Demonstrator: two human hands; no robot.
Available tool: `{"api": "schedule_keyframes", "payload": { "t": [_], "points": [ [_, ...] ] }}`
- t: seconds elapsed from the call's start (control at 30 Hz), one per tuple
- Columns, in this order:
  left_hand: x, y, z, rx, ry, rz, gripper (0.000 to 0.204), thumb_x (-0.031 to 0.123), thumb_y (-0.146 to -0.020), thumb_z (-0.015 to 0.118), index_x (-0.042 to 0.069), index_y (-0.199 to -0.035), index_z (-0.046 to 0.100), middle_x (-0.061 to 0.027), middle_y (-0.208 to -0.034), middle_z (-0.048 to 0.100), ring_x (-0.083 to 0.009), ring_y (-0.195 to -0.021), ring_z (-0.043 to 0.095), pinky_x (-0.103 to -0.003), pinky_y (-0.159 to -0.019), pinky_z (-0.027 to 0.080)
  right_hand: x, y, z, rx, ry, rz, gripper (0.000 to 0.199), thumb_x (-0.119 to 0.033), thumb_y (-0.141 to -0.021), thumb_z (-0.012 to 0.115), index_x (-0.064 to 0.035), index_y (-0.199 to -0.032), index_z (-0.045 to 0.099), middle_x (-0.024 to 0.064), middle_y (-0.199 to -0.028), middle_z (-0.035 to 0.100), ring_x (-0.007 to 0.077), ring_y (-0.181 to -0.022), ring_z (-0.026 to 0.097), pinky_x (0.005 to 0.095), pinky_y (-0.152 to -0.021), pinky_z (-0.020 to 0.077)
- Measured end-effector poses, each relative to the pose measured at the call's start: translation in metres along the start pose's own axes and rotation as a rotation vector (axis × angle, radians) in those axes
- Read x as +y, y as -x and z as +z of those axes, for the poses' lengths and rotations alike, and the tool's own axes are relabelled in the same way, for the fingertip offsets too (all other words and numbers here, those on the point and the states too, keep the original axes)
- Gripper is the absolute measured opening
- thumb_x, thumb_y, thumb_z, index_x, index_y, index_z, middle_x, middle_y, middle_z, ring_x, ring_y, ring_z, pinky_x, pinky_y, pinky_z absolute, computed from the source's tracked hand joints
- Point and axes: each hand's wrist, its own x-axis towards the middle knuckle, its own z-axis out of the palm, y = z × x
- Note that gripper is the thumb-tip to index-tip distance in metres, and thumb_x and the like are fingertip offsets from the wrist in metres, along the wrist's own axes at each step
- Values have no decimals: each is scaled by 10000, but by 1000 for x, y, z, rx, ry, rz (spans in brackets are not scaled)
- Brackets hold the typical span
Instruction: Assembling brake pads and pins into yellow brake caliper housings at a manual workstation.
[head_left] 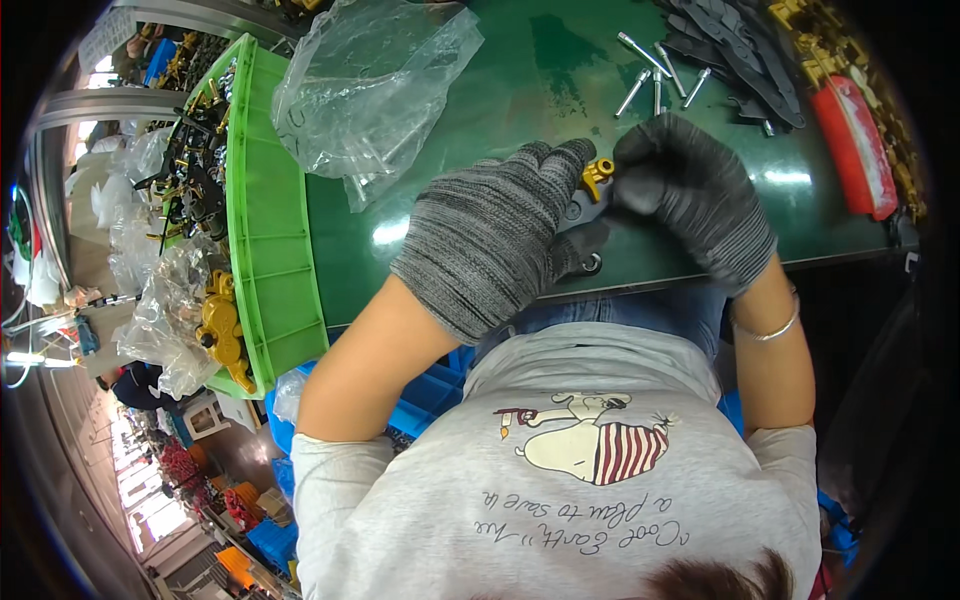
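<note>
My left hand (495, 232), in a grey knitted work glove, is closed round a small grey metal part (576, 211), most of which the glove hides. On its upper end sits a gold-coloured fitting (598, 172) with a round hole. A ring-like metal end (592, 264) shows below the left thumb. Gloved the same way, my right hand (690, 195) is just right of the fitting with its fingers bent together. What those fingers hold, if anything, is hidden. Beyond the hands, several silver pins (633, 92) lie loose on the green table (530, 60).
A clear plastic bag (370, 90) with pieces inside lies at the table's far left. Beside it stands a green crate (275, 230) of black and gold parts. Dark flat metal pieces (745, 60) are piled far right, near a red-and-white container (855, 150).
</note>
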Motion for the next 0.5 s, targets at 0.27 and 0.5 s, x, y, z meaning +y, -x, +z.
{"api": "schedule_keyframes", "payload": {
  "t": [0.27, 0.5],
  "points": [
    [-24, 7, -8, 78, 201, 16, 511, 307, -792, 677, 73, -1220, 523, -146, -1031, 634, -247, -895, 639, -330, -773, 513, 4, -58, -33, 266, 1301, -697, 251, -172, -813, 647, -43, -1020, 591, 95, -882, 614, 201, -744, 603, 299, -696, 503],
    [-50, 29, 23, 544, 985, -56, 505, 161, -803, 685, 33, -1249, 486, -114, -1142, 589, -188, -1023, 579, -320, -900, 458, -43, -35, 3, 68, 556, -377, 191, -141, -866, 582, -40, -1027, 571, 97, -910, 609, 191, -781, 601, 291, -712, 488]
  ]
}}
